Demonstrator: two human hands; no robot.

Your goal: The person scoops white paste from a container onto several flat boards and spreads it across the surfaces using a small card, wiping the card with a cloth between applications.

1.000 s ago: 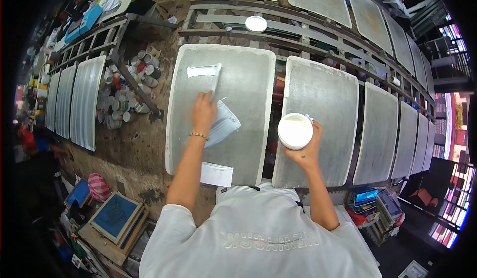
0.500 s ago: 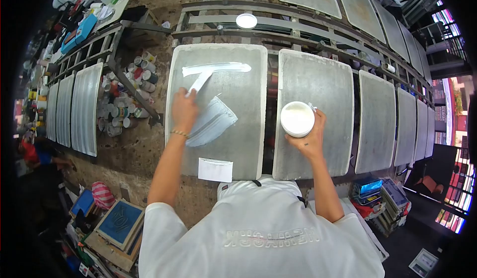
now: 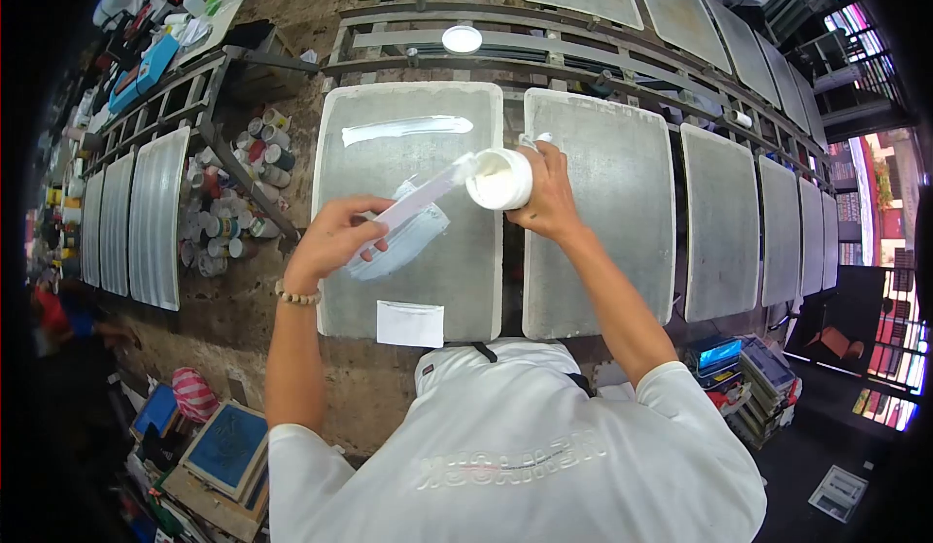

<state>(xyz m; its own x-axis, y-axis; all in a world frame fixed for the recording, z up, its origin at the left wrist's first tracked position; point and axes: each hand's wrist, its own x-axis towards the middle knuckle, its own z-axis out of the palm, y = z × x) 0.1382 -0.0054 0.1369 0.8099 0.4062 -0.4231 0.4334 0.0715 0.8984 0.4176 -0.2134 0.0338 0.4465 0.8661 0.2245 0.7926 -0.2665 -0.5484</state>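
My left hand (image 3: 338,237) is closed on a flat, pale spatula (image 3: 420,200). White paste coats its tip, which is at the mouth of a white plastic jar (image 3: 507,186). My right hand (image 3: 551,196) grips this jar, tilted with its opening toward the spatula; white paste shows inside. Below them lies a grey flat panel (image 3: 457,281) with a pale border. A thick white paste streak (image 3: 408,130) crosses its upper part, and a thinner bluish-white smear (image 3: 403,247) sits partly behind the spatula and my left hand. Near the panel's front edge is a white rectangular piece (image 3: 410,324).
A second grey panel (image 3: 603,281) lies to the right, with several more beyond it. A round white lid (image 3: 462,40) rests on the rail behind. Used cups (image 3: 224,224) are piled on the left. Framed screens (image 3: 225,449) stand at lower left.
My left hand has lifted the spatula off the upper streak and brought it right to the jar. My right hand has moved the jar left and up and tilted it toward the spatula.
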